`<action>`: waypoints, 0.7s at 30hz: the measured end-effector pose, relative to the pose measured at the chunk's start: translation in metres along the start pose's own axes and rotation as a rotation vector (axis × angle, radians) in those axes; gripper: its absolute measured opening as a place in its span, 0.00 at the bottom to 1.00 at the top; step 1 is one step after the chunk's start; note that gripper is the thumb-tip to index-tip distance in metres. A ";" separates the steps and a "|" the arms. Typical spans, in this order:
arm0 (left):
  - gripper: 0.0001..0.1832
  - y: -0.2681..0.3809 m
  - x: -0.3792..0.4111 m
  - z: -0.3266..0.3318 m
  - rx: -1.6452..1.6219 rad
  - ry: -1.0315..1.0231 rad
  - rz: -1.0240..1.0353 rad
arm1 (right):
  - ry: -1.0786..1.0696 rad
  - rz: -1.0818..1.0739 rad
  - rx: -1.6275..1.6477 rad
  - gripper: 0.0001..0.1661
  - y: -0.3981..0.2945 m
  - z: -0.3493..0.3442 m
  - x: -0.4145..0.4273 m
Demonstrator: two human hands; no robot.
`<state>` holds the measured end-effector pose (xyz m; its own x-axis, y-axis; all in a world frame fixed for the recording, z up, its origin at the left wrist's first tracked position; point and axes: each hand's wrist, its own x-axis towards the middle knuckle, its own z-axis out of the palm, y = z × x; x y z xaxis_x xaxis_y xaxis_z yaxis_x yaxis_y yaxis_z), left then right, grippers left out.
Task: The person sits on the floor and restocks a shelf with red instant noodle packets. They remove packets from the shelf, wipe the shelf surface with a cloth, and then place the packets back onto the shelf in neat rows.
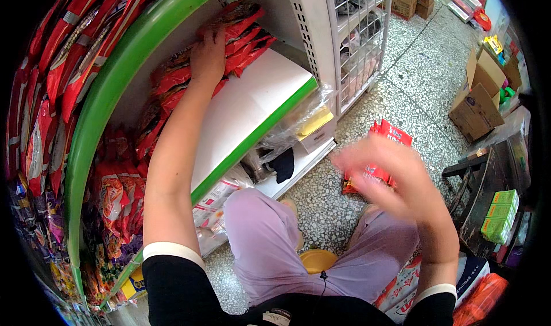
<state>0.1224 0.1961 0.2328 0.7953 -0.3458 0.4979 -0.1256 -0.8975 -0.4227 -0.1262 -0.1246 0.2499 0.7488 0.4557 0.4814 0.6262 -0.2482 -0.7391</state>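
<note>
My left hand (208,57) reaches deep onto the white shelf (254,98) and lies on a row of red plastic food packets (247,46). Its fingertips are partly lost among the dark packaging, so whether they grip a packet is unclear. In front of me, my right hand (394,171) is blurred, with thumb and fingers apart and nothing between them. Behind it, more red packets (394,132) with printed writing lie on the speckled floor (318,214), partly covered by the hand.
A green shelf edge (258,138) runs below my left forearm. More red packets (114,192) fill the left shelving. A white wire rack (361,46) stands ahead. To the right are an open cardboard box (478,110), a dark wooden stool (478,184) and green-white boxes (499,216).
</note>
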 end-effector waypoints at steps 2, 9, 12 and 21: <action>0.40 0.008 0.005 -0.001 -0.053 -0.012 0.000 | 0.028 0.240 0.266 0.12 0.051 0.022 0.020; 0.38 0.013 0.011 0.002 -0.049 0.087 0.045 | 0.399 0.254 0.133 0.25 0.186 0.085 0.141; 0.38 0.006 0.005 -0.004 -0.108 0.053 0.026 | 0.525 0.349 0.187 0.25 0.210 0.108 0.201; 0.36 0.019 0.006 -0.015 -0.246 -0.090 -0.031 | 0.579 0.340 0.232 0.19 0.291 0.125 0.265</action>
<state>0.1159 0.1728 0.2397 0.8490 -0.3012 0.4342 -0.2319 -0.9507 -0.2061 0.2269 0.0306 0.1033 0.9300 -0.1579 0.3320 0.3233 -0.0783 -0.9430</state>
